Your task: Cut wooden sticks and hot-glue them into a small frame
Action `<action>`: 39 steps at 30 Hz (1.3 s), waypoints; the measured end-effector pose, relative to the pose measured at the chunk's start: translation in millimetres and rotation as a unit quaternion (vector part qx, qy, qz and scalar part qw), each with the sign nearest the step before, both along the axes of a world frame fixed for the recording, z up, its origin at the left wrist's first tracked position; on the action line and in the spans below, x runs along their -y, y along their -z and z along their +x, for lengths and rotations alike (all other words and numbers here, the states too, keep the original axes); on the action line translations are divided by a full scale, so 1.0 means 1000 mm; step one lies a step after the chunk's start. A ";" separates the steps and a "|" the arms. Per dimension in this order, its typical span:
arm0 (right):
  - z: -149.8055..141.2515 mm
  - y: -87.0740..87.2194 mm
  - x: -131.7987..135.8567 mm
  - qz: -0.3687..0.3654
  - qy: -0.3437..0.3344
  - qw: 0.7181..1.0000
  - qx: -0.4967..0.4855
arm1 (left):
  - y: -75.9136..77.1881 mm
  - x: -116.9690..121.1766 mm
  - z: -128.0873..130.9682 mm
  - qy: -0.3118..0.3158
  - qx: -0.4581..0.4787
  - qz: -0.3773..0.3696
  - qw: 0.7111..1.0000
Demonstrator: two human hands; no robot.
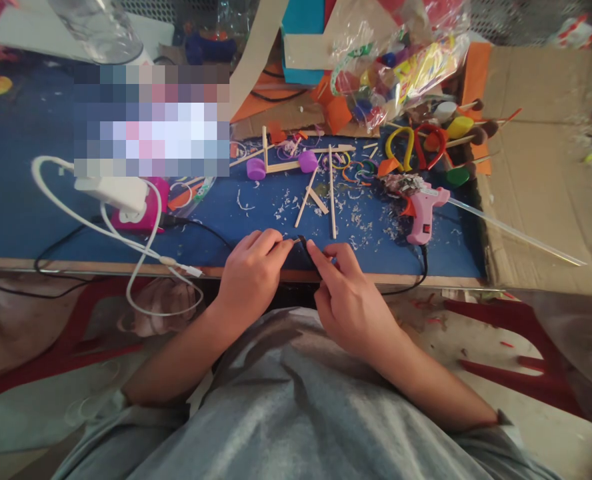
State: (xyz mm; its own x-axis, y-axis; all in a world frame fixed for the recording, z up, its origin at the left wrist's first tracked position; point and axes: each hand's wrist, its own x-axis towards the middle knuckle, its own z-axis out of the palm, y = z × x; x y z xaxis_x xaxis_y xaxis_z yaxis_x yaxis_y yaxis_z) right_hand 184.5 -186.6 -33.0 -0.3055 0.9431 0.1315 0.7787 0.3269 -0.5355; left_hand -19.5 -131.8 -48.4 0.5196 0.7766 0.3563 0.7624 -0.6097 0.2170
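Both hands meet at the near edge of the blue table (21, 207). My left hand (251, 273) is closed, pinching a small dark piece (300, 241) between thumb and fingers. My right hand (349, 293) is closed too, its fingertips pressed on the same dark piece from the right. The piece is too small to name. A pink glue gun (423, 210) lies just right of my hands, with a clear glue stick (516, 233) jutting from its back. Wooden sticks (332, 193) lie in front of my hands among shavings.
A stick frame with purple bottle caps (256, 169) lies further back. A white charger (113, 192) with looped cable sits left. Coloured scissors (416, 147), rubber bands and a bag of craft bits (401, 67) lie back right. A cardboard box (541, 167) stands at the right.
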 end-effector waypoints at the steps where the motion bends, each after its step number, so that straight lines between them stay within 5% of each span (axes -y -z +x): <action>1: -0.001 0.000 0.000 0.005 -0.002 1.000 0.006 | 0.000 0.000 0.000 -0.001 -0.001 -0.001 1.000; 18: -0.019 0.000 -0.005 0.054 -0.058 0.986 0.146 | 0.000 -0.001 0.001 0.010 0.007 0.032 0.999; 30: 0.002 0.001 -0.001 0.038 0.021 0.999 0.008 | 0.000 0.002 0.004 -0.007 -0.033 0.062 0.997; 39: -0.003 0.002 -0.001 0.024 -0.004 1.000 0.020 | 0.000 0.006 0.006 -0.022 -0.048 0.071 0.996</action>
State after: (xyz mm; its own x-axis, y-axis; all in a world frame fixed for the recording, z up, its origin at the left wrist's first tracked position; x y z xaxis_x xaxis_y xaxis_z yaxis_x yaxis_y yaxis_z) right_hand 181.6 -185.8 -34.6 -0.3193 0.9334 0.1638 0.7959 0.3580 -0.4882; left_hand -13.9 -137.8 -48.1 0.5226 0.7447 0.4151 0.8022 -0.5944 0.0564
